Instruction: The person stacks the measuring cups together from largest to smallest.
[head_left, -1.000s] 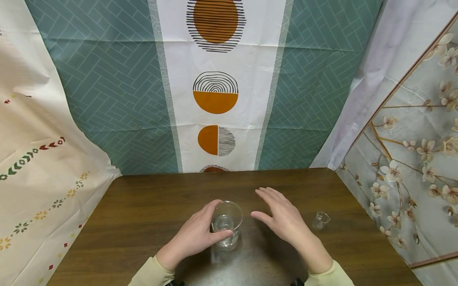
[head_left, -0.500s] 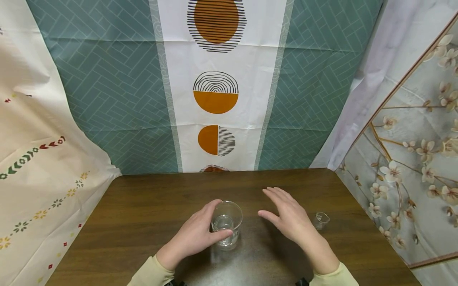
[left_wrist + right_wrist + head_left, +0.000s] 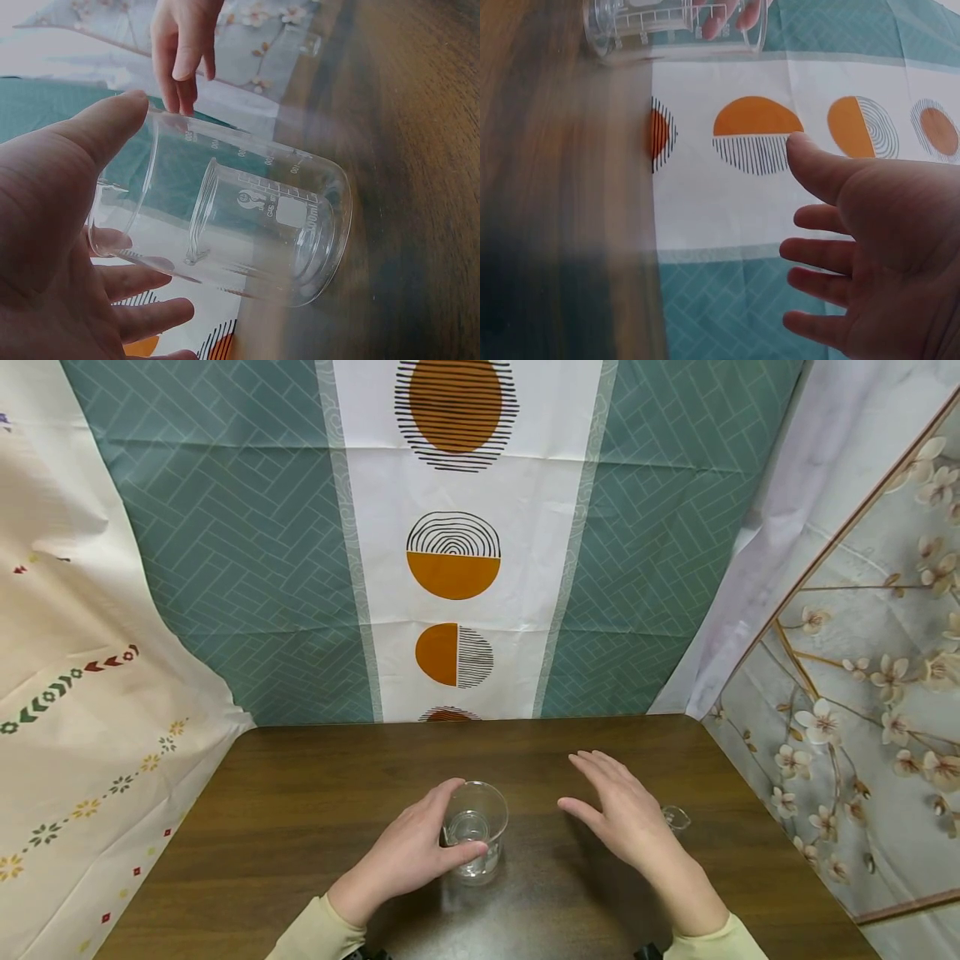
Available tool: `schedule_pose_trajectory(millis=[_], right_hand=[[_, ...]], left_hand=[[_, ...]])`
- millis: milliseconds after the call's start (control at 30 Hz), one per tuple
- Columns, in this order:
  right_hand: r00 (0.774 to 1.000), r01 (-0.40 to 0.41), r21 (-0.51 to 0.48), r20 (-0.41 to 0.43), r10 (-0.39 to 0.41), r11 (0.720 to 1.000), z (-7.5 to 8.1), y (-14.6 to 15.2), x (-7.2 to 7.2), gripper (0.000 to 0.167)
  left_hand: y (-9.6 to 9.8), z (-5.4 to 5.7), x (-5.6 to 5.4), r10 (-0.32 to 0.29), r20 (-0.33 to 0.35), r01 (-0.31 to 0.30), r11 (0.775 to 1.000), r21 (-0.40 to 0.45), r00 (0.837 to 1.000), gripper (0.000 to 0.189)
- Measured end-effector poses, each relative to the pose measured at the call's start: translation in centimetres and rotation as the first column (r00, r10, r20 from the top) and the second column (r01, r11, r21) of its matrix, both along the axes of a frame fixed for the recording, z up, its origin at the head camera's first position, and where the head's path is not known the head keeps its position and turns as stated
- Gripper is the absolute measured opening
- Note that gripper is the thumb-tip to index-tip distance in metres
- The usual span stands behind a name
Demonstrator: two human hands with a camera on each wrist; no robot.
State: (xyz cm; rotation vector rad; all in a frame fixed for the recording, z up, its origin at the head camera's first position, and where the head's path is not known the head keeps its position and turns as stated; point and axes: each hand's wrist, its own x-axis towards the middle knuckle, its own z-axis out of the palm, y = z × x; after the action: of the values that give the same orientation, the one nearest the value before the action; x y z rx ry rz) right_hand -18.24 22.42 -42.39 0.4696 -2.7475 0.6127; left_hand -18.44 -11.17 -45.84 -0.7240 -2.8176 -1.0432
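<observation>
Near the middle of the wooden table stands a large clear glass beaker (image 3: 489,867), upright. Inside it sits a smaller glass beaker (image 3: 291,214) with white printed markings. My left hand (image 3: 416,843) holds the large beaker near its rim, thumb on the near side and fingers round the far side. To the right, my right hand (image 3: 621,818) hovers above the table, its fingers extended and thumb apart, holding nothing. Beyond its wrist, a tiny glass beaker (image 3: 677,817) shows only in part, the rest hidden by the hand.
The brown wooden table (image 3: 315,793) spans the work area. A teal and white patterned cloth (image 3: 637,568) hangs behind its back edge. A cream cloth (image 3: 97,735) lines the left side, and a floral cloth (image 3: 885,718) the right.
My right hand has moved to the right, away from the large beaker, and now partly covers the tiny beaker. The left hand and the large beaker have stayed in place.
</observation>
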Motion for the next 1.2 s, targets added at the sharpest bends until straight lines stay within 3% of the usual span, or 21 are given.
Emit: schedule_pose_trajectory(millis=[1200], right_hand=[[0.989, 0.147, 0.023, 0.029, -0.148, 0.989, -0.9, 5.0, 0.0, 0.073]], left_hand=[[0.0, 0.1, 0.1, -0.006, 0.021, 0.006, 1.000, 0.004, 1.000, 0.098]])
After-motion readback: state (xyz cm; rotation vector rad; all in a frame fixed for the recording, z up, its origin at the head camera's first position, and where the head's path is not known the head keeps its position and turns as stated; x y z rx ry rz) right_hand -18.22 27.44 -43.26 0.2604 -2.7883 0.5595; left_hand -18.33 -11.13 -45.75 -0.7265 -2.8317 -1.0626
